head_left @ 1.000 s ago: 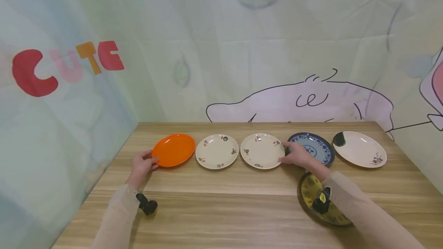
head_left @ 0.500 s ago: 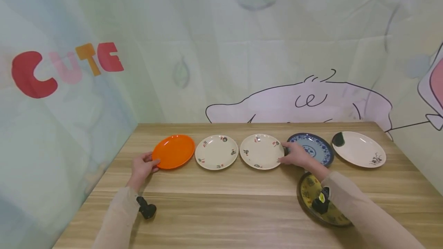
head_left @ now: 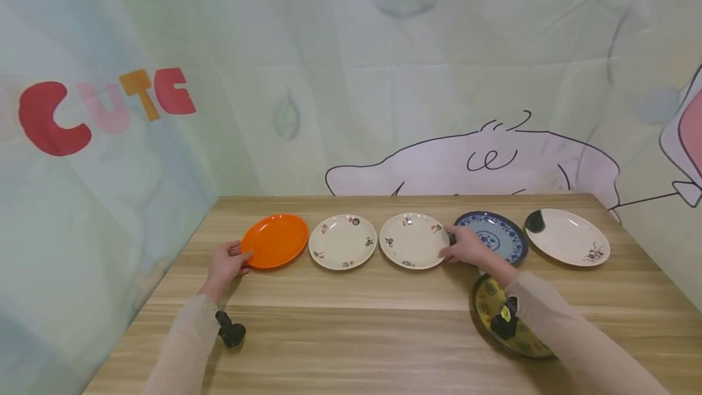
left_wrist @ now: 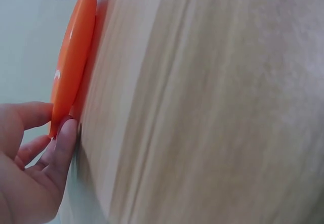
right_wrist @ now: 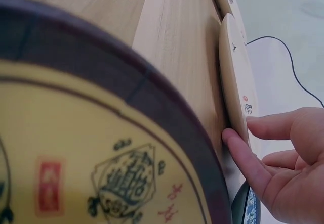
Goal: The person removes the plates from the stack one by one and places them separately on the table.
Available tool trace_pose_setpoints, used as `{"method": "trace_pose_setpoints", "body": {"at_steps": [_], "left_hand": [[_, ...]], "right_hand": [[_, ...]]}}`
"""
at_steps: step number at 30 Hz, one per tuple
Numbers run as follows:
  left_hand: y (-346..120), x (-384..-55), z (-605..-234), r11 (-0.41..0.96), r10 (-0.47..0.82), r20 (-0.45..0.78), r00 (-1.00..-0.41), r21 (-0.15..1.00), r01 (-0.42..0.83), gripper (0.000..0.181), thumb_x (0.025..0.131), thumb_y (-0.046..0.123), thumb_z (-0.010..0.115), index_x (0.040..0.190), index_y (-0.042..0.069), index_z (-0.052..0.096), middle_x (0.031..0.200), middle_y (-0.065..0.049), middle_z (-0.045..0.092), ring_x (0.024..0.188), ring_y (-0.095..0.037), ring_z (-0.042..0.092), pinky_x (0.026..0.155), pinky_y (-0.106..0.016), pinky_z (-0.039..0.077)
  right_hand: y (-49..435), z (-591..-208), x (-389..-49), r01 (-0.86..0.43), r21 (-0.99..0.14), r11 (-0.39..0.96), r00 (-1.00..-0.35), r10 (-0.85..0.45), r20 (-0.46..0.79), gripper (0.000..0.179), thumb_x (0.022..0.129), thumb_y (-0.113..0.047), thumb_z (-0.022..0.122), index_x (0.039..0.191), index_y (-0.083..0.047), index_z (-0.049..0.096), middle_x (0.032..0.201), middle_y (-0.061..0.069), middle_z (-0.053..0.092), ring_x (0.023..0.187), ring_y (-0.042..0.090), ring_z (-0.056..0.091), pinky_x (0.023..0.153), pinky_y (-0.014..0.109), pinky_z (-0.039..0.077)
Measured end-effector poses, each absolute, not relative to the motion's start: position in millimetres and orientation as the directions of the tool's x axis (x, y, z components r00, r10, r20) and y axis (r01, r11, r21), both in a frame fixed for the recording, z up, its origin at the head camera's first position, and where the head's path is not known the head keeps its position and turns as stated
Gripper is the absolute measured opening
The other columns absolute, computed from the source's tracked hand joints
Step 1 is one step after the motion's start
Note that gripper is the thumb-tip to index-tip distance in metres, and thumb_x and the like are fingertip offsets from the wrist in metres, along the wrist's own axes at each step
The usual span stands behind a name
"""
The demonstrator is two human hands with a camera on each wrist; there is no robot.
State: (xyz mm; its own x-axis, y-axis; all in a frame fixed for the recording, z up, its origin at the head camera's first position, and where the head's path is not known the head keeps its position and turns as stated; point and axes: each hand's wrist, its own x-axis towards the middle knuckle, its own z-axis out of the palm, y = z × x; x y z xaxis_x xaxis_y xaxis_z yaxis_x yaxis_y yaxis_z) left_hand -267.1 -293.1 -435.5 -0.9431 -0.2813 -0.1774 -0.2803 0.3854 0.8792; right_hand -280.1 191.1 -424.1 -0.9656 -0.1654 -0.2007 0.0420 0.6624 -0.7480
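Note:
At the left end of a row of plates, my left hand pinches the near-left rim of an orange plate. The left wrist view has the thumb below that rim and a finger on its upper side. My right hand grips the right rim of a cream plate with small printed motifs, its thumb low at the edge in the right wrist view. Another cream plate lies between these two. Under the right forearm is a yellow dark-rimmed plate, partly covered by the sleeve in the head view.
A blue-patterned plate lies just right of my right hand, partly hidden by it. Farther right is a white oval plate with a dark green patch. The wooden table ends at a printed curtain behind and on the left.
The orange plate's near side has dropped slightly in my left hand since a second ago. My right hand keeps its place on the cream plate; the whole view shifts a little.

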Motion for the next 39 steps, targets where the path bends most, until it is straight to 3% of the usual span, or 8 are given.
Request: {"method": "trace_pose_setpoints", "body": {"at_steps": [5,18,39], "left_hand": [[-293.8,-267.3,-435.8,0.376,-0.257,-0.169,-0.952,0.89,-0.26,0.055,0.087,0.003,0.054,0.134,-0.012,0.029,0.126,-0.033,0.04,0.062,-0.002,0.055,0.057,-0.019,0.054],[-294.4,-267.8,-435.1,0.38,-0.24,-0.178,-0.954,0.887,-0.261,0.055,0.087,0.002,0.055,0.133,-0.012,0.03,0.125,-0.034,0.041,0.059,-0.002,0.056,0.056,-0.02,0.054],[-300.1,-267.3,-435.2,0.387,-0.213,-0.177,-0.961,0.888,-0.25,0.056,0.087,0.003,0.056,0.133,-0.013,0.029,0.126,-0.034,0.041,0.06,-0.002,0.055,0.056,-0.019,0.054]], "right_hand": [[189.5,-424.0,-280.5,0.033,-0.752,0.658,-0.967,-0.168,-0.189,0.07,0.078,0.001,0.064,0.135,0.015,0.024,0.113,0.032,0.05,0.067,0.016,0.062,0.062,0.025,0.055],[185.6,-420.3,-279.3,0.046,-0.745,0.665,-0.976,-0.13,-0.176,0.068,0.075,0.004,0.065,0.132,0.016,0.03,0.114,0.035,0.049,0.063,0.015,0.061,0.058,0.024,0.055],[186.4,-417.5,-281.9,0.132,-0.812,0.569,-0.976,-0.067,-0.206,0.065,0.075,0.006,0.062,0.131,0.016,0.032,0.122,0.035,0.045,0.07,0.018,0.061,0.063,0.025,0.056]]}}
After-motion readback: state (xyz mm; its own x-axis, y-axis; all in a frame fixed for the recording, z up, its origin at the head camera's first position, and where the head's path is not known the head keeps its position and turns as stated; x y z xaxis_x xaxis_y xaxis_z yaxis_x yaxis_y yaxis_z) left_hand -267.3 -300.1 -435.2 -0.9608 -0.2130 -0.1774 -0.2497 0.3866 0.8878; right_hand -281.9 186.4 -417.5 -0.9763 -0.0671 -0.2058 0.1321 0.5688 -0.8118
